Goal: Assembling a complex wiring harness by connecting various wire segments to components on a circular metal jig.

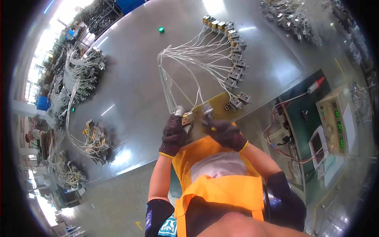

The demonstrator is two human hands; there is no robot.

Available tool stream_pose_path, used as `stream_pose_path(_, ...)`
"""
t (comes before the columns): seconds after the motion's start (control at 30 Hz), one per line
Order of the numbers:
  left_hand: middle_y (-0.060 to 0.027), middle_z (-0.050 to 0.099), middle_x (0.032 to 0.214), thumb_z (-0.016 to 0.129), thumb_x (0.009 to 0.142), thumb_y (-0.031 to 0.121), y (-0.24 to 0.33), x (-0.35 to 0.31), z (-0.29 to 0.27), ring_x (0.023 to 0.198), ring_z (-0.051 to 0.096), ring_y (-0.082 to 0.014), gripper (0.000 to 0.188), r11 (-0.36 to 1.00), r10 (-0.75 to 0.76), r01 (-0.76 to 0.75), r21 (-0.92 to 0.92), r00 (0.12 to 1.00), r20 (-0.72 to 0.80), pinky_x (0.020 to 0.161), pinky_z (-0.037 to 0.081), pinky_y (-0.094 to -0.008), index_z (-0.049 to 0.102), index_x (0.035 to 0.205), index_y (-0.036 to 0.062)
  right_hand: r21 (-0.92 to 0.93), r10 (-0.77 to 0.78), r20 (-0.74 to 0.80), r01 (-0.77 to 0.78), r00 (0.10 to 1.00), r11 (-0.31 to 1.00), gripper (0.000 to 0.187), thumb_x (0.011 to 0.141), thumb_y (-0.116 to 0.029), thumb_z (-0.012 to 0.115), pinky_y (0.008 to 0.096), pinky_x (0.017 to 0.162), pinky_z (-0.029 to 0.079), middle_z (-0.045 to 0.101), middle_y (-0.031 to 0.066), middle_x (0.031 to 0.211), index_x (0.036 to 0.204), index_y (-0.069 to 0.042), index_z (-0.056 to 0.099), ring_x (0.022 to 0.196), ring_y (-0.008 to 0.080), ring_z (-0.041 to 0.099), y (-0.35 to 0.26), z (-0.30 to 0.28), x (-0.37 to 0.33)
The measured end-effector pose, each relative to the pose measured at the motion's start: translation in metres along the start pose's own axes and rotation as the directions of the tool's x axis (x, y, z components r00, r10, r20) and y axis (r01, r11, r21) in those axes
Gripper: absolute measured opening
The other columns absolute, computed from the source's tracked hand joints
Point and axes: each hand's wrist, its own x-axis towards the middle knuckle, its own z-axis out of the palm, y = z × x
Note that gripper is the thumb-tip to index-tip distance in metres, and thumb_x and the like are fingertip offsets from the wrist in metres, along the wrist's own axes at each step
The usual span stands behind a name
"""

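My left hand [173, 132], in a dark knitted glove with pale fingertips, is closed on a small box-shaped metal part [188, 119] with a brass-coloured face. A bundle of white wires [167, 93] runs down to that hand. Beside it, my right hand [227, 134], gloved alike, has its pale, slightly blurred fingers drawn together where a white wire [200, 93] ends; the exact grip is hard to see. Ahead, several similar metal parts [235, 73] lie in a curved row, their wires gathering at the left. Two loose parts [240, 101] rest close to my right hand.
A yellowish mat [221, 103] lies under the near parts on the shiny metal table [134, 79]. Piles of wired parts [77, 75] stand at the left, with another cluster [94, 138] nearer. At right are a power supply [333, 122] and red-tipped leads [316, 85].
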Motion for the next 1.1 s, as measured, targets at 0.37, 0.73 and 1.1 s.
stream_pose_path(0.37,-0.0126,0.045,0.138,0.065,0.084,-0.003,0.072,0.005,0.054,0.125,0.047,-0.0238,0.073,0.28,-0.332,0.102,-0.955,0.943,0.004,0.106,0.039,-0.0346,0.029,0.147,0.0028,0.732,0.247,-0.199,-0.024,0.949,0.681,0.046,0.094,-0.02,0.059,0.0232,0.045,0.045,0.064,0.0039,0.088,0.136,-0.005,0.05,0.052,0.0058,0.05,-0.02,-0.03,-0.009)
stream_pose_path(0.73,-0.0142,0.057,0.127,0.068,0.088,0.011,0.0,-0.005,0.092,0.114,0.055,-0.0208,0.064,0.607,-0.266,0.178,-0.775,0.964,0.013,0.098,0.044,-0.0331,0.04,0.144,0.0017,0.55,0.328,-0.059,-0.244,0.943,0.799,0.034,0.089,-0.021,0.064,0.0222,0.045,0.042,0.064,-0.0005,0.081,0.122,-0.014,0.064,0.053,0.0054,0.049,0.022,-0.051,-0.017)
stream_pose_path(1.1,-0.0071,0.062,0.093,0.067,0.09,0.021,0.056,0.024,0.063,0.081,0.057,-0.0133,0.055,0.851,-0.314,0.224,-0.475,0.942,-0.118,0.081,0.051,-0.0306,0.047,0.137,0.0018,0.575,0.393,-0.08,-0.28,0.916,0.769,0.04,0.091,-0.022,0.066,0.0196,0.045,0.038,0.069,-0.0007,0.085,0.129,-0.01,0.061,0.058,0.0029,0.052,0.02,-0.096,0.001)
